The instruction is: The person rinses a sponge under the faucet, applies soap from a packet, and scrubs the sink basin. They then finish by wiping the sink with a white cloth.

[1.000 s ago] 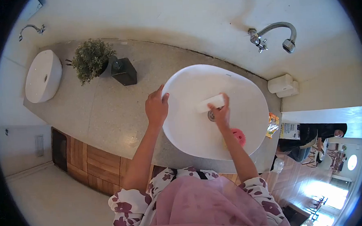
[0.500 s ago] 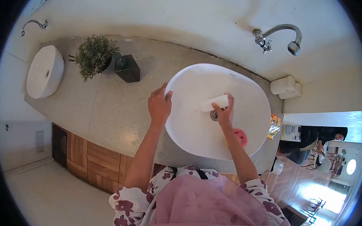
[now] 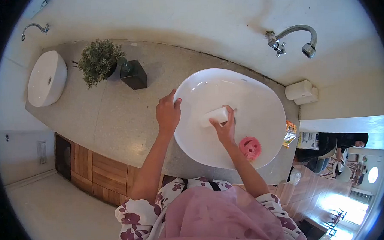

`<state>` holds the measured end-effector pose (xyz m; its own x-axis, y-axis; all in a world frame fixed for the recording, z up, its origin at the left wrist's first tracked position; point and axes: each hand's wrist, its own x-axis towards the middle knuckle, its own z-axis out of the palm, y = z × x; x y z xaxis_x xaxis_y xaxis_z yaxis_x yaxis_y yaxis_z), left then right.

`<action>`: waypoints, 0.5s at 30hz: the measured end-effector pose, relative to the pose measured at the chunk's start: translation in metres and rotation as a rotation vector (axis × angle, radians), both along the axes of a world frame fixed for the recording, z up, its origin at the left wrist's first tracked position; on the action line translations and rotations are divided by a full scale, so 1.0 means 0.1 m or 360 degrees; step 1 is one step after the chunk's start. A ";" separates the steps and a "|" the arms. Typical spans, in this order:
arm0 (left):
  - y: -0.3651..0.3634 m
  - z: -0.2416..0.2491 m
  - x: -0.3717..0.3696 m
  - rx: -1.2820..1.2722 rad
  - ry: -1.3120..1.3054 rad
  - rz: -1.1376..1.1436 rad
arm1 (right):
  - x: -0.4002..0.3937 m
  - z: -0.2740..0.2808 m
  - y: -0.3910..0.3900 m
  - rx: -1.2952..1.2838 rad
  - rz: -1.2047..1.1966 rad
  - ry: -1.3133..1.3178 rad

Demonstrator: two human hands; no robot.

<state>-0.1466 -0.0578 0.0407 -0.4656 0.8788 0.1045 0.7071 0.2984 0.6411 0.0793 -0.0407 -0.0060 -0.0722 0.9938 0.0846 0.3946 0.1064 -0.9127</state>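
Observation:
A white oval basin (image 3: pixel 260 104) sits on the counter in front of me. At its left rim is my left hand (image 3: pixel 168 113), fingers along the edge and thumb by the inner side, gripping it. Inside the bowl my right hand (image 3: pixel 226 130) is closed around a white sponge block (image 3: pixel 218 114), pressed to the basin's surface left of the drain. The drain is largely covered by that hand. A round pink sponge (image 3: pixel 250 148) with a face cut into it lies in the lower right of the bowl, beside my right forearm.
A chrome tap (image 3: pixel 297 33) juts from the wall above the basin. Left on the counter (image 3: pixel 114 110) are a dark soap bottle (image 3: pixel 133 74), a potted plant (image 3: pixel 99 60) and a second basin (image 3: pixel 47 79). White paper rolls (image 3: pixel 301 92) and an orange packet (image 3: pixel 290 133) are right. Another person sits beyond.
My right hand has slid left across the bowl with the white sponge block, uncovering more of the pink sponge. My left hand keeps its place at the rim.

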 end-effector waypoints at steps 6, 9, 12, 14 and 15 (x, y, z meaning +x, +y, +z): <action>-0.01 -0.01 -0.01 0.0018 -0.0022 -0.0003 | 0.29 0.28 0.34 -0.0195 -0.0171 0.0254; -0.01 0.02 0.01 0.0007 -0.0007 0.0007 | 0.16 0.11 0.21 -0.0249 -0.0245 0.0238; 0.00 0.02 0.01 -0.0019 -0.0025 0.0005 | 0.01 0.04 0.06 -0.0101 -0.0027 0.0011; -0.02 0.03 0.02 -0.0032 -0.0040 0.0010 | 0.05 0.08 0.09 -0.0062 0.0057 0.0070; -0.01 0.04 0.02 -0.0042 -0.0058 0.0026 | 0.16 0.11 0.23 -0.0149 -0.0027 0.0137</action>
<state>-0.1449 -0.0592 0.0444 -0.4829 0.8733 0.0641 0.6783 0.3268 0.6581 0.0952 -0.0179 0.0053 -0.0520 0.9986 -0.0033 0.3155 0.0133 -0.9488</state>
